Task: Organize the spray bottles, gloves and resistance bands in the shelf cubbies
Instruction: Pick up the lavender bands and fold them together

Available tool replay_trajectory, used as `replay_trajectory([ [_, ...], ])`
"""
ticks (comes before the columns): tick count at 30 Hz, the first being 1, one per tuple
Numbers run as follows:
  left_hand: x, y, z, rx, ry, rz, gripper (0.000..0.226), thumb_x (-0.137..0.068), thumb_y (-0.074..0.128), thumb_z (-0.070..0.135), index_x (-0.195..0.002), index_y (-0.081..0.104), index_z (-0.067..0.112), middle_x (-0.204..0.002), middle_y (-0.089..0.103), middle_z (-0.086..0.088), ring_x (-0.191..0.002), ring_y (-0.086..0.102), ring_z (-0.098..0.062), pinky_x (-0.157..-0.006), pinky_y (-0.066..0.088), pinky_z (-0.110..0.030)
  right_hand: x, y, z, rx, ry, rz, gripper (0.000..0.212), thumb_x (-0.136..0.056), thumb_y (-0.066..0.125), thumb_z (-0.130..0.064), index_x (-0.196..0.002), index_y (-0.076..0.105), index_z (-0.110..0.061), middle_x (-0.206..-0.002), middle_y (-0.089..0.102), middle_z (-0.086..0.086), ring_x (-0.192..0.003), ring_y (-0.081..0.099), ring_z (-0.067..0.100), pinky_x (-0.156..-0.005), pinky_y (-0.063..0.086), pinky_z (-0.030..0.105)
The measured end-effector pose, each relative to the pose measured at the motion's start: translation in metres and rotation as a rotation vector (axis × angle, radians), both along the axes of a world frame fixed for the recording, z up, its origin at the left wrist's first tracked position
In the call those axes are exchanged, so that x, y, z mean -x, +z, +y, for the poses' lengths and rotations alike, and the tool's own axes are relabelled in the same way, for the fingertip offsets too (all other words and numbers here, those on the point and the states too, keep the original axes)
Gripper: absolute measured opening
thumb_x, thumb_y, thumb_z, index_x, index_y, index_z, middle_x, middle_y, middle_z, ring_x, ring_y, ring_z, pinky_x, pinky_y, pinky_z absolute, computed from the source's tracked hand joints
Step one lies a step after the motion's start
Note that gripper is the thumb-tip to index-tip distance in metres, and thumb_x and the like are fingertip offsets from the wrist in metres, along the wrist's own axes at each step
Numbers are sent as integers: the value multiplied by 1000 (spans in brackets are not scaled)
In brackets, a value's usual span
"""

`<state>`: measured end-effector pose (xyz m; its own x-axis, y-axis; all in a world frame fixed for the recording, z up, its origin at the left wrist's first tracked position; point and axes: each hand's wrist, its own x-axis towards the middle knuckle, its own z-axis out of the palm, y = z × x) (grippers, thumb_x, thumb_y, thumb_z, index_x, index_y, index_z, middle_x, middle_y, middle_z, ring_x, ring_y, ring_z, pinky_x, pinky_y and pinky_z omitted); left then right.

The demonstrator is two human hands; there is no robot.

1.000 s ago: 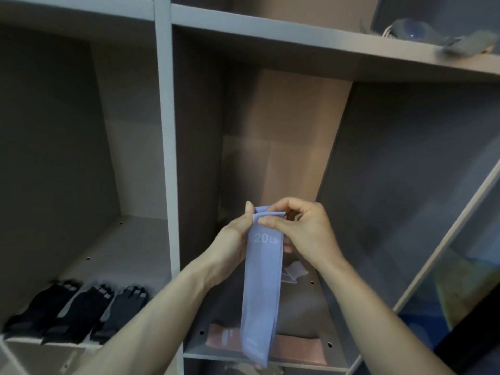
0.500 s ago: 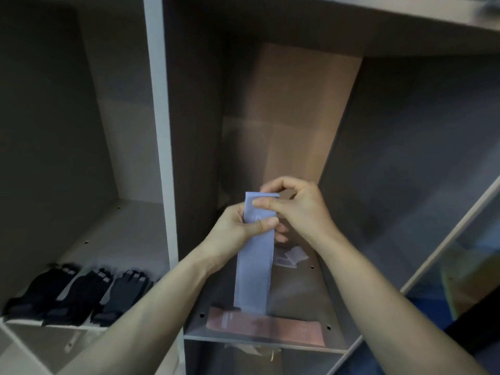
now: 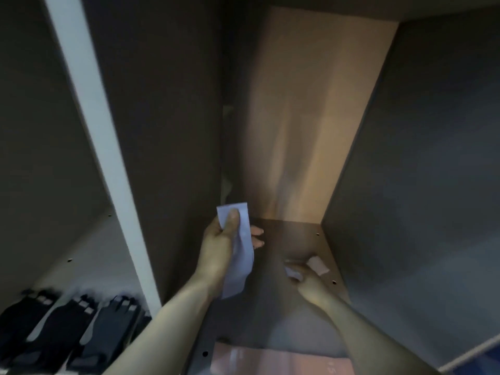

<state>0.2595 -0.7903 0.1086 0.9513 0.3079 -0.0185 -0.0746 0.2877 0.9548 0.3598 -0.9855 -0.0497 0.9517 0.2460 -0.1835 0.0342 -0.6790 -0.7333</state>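
1. hanging from the left hand [image 3: 220, 249], the flat pale blue rubber resistance band [image 3: 239, 253] runs top to bottom, its long axis near upright, over the grey cubby floor [image 3: 273, 315].
2. the left thumb presses the band's upper end against the curled fingers; the loose lower end dangles below the wrist.
3. the right hand [image 3: 308, 284] is lower and to the right, near the floor, fingers blurred around some small pale scraps [image 3: 318, 265]; whether it grips them i cannot tell.
4. a flat pink resistance band [image 3: 273, 359] lies crosswise at the front edge.
5. dark fabric gloves [image 3: 67, 331] lie in the left cubby.
6. likely next: lay the blue band down behind the pink one.
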Motion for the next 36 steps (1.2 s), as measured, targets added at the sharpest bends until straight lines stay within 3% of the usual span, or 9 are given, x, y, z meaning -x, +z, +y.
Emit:
replay_trajectory([
  [6,-21,-15,-12,-24,79,-64,19,-93,55,19,-96,67,5,-86,75,-13,-71,71,-16,-59,55,-21,-33,-59,0,383,116,49,55,-93,50,-32,-145,33,-22,-157,16,12,-146,15,27,-117,14,30],
  [10,-33,-16,-14,90,80,-54,14,-92,55,15,-90,66,7,-70,74,-4,-57,67,-9,-48,52,-18,-50,-75,2,382,-24,-224,60,-90,39,-34,-143,31,-10,-151,24,17,-133,44,25,-108,28,35],
  [13,-40,-13,-14,42,87,-69,13,-91,55,17,-86,66,11,-71,74,-5,-62,70,-11,-52,54,-20,-50,-71,1,481,55,-175,56,-95,29,-41,-147,27,-21,-159,16,1,-142,26,21,-111,24,33],
  [16,-36,-7,-20,56,72,-89,14,-92,54,15,-86,65,10,-69,73,-3,-61,69,-10,-51,53,-18,-53,-52,-1,160,-260,-258,38,-90,59,-22,-127,59,-19,-137,55,5,-127,49,20,-102,36,30],
  [19,-28,2,-23,63,24,-83,15,-93,52,15,-89,65,8,-64,72,1,-57,67,-5,-49,51,-15,-41,-8,-1,-241,-506,-234,20,-82,69,-15,-101,67,-14,-104,68,8,-104,63,29,-85,46,34],
  [25,0,23,-18,-3,-16,-74,19,-92,56,17,-83,69,7,-69,75,-4,-61,71,-12,-50,52,-17,6,99,3,-705,-419,-292,25,-82,63,6,-86,64,-18,-80,71,-7,-76,65,9,-77,48,28],
  [28,18,33,-14,-100,-53,-42,19,-91,59,21,-78,70,14,-73,75,-3,-66,70,-14,-58,55,-22,37,148,17,-952,-350,-259,27,-80,65,5,-92,64,-19,-88,69,-2,-79,63,12,-77,50,24],
  [32,51,53,-10,-100,-223,-57,20,-92,57,21,-88,69,6,-77,72,-7,-67,67,-16,-63,54,-23,86,200,32,-1046,-161,-215,20,-81,66,-2,-98,63,-11,-81,73,0,-69,68,10,-64,54,19],
  [36,88,75,-2,-82,-343,-108,36,-88,61,28,-104,68,-4,-99,68,-24,-88,63,-30,-84,49,-39,133,231,41,-907,-59,-234,22,-81,70,-16,-100,66,-5,-94,74,15,-81,70,28,-75,55,35],
])
